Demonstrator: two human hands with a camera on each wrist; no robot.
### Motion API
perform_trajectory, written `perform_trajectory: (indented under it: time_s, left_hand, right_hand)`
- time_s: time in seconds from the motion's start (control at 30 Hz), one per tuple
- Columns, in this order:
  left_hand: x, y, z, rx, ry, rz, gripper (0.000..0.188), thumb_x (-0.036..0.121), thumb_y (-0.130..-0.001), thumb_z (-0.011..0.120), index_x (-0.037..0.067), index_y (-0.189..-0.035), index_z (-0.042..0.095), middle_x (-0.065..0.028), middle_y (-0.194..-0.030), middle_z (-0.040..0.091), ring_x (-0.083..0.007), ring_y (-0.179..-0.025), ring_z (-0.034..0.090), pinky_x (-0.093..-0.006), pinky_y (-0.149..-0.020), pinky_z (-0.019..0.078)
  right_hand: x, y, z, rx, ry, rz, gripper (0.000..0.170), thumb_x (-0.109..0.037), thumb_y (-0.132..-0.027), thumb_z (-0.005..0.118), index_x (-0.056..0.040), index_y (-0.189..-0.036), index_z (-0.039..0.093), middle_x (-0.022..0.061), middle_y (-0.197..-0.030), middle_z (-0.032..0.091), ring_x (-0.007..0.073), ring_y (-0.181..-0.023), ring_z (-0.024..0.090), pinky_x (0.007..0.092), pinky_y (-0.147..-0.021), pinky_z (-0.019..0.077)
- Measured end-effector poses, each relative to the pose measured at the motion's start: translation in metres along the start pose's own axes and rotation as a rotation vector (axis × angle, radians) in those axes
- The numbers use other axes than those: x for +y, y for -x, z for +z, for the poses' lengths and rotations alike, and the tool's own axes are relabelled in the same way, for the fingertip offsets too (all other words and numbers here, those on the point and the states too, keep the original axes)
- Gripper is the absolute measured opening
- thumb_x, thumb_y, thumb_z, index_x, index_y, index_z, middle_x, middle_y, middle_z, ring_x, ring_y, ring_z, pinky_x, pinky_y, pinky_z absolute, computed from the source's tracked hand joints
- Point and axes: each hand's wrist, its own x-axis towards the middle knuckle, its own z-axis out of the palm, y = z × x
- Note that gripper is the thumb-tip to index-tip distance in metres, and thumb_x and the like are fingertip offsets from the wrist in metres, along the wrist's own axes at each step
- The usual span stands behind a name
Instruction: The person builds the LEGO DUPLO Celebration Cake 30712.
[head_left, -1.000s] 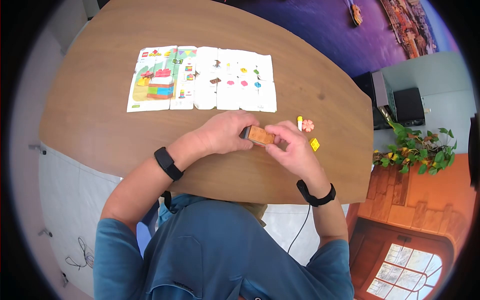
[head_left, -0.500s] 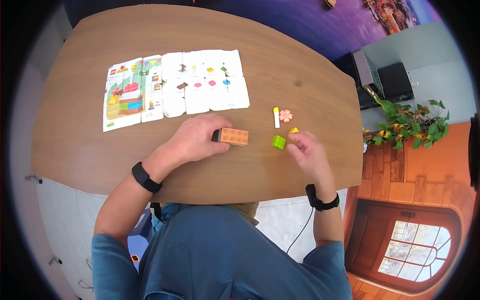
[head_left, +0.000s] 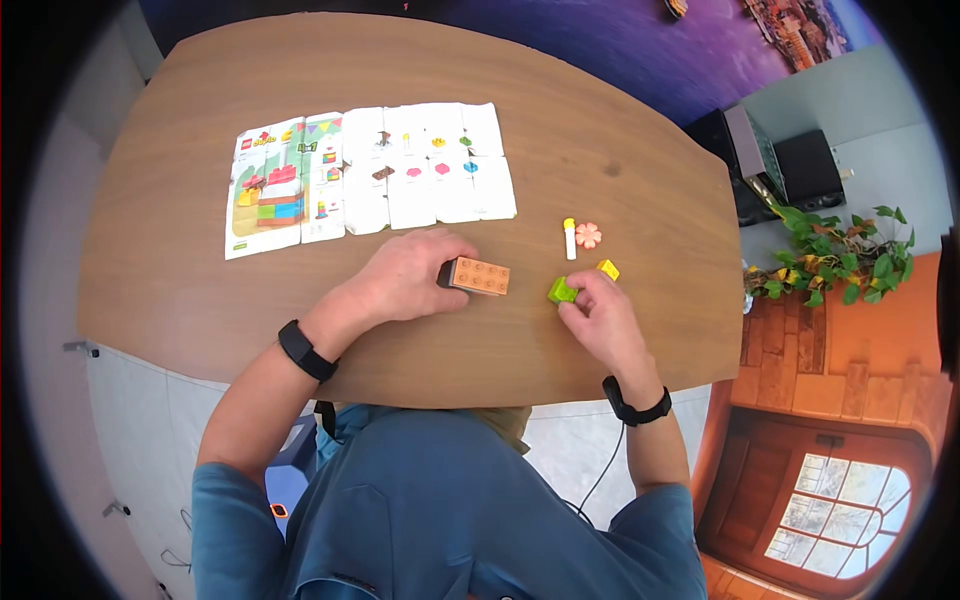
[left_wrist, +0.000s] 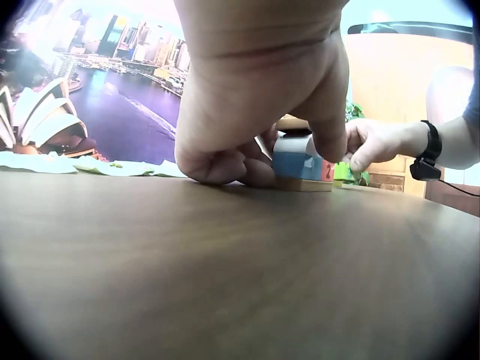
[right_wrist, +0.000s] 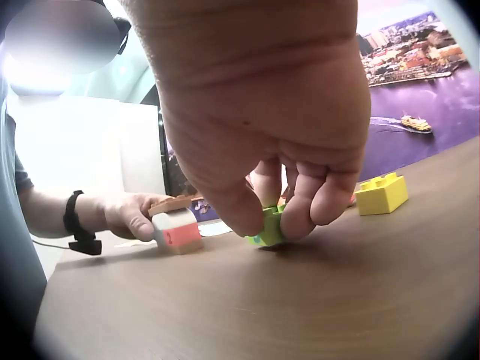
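The left hand (head_left: 412, 274) grips the stack (head_left: 482, 276) with curled fingers, while the right hand (head_left: 610, 322) pinches the green brick (head_left: 561, 291) to the stack's right, the yellow brick (head_left: 609, 270) lying farther right of it

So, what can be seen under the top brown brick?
A white part, a blue part and a red part, with a tan base lowest. What the left hand covers cannot be seen.

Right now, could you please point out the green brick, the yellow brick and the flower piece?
Green brick (head_left: 561, 290): head view, on its uncovered part.
Yellow brick (right_wrist: 380, 199): right wrist view, on its side wall.
Flower piece (head_left: 588, 236): head view, on its centre.
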Motion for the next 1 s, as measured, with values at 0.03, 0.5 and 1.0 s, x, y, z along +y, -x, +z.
perform_trajectory:
  time_s: [0.03,0.5,1.0]
  left_hand:
    - [0.000,0.001,0.001,0.015,0.013,0.010,0.049,0.023,-0.081,0.087,0.008,-0.126,0.072,-0.0127,-0.113,0.072,-0.0332,-0.105,0.070,-0.0438,-0.093,0.0573]
    - [-0.002,0.000,0.005,0.015,0.058,-0.003,0.043,0.034,-0.084,0.086,0.015,-0.122,0.076,-0.0115,-0.114,0.074,-0.0325,-0.114,0.068,-0.0456,-0.097,0.0552]
    - [-0.001,-0.001,0.003,0.002,-0.012,-0.019,0.040,0.023,-0.081,0.084,0.011,-0.118,0.073,-0.0103,-0.111,0.072,-0.0338,-0.109,0.068,-0.0458,-0.094,0.0554]
  right_hand:
    - [-0.004,0.001,0.001,0.024,-0.107,-0.030,0.024,-0.004,-0.093,0.075,-0.0030,-0.115,0.068,0.0119,-0.111,0.071,0.0219,-0.086,0.072,0.0363,-0.077,0.0588]
    - [-0.074,-0.027,0.012,-0.055,-0.384,-0.383,0.027,0.004,-0.092,0.076,0.0007,-0.117,0.069,0.0092,-0.119,0.070,0.0147,-0.085,0.067,0.0299,-0.081,0.0616]
    - [0.004,0.010,0.011,0.026,-0.136,-0.100,0.026,-0.003,-0.092,0.078,-0.0023,-0.116,0.070,0.0101,-0.117,0.069,0.0204,-0.081,0.069,0.0341,-0.076,0.0582]
